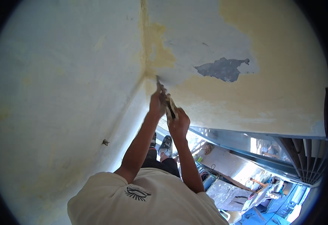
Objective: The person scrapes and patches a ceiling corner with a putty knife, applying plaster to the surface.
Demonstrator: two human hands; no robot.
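Note:
Both my hands are raised to the wall corner. My left hand (157,104) is closed around a scraper (158,80), whose thin dark blade tip points at the wall beside the corner and is smeared by motion. Just below and to the right, my right hand (179,123) grips a pale, stained handle-like piece with a dark middle (171,107). It runs up to my left hand; I cannot tell whether it is part of the same scraper. Ahead, the yellow and whitish wall (205,95) has a grey bare patch (224,69) where the coating is gone.
A pale wall (59,93) rises close on my left, with a small fixture (105,142) sticking out. Metal bars (302,155) stand at the right. Far below lie a cluttered worktop (227,193) and blue floor (276,217); my sandalled foot (166,142) shows beneath my arms.

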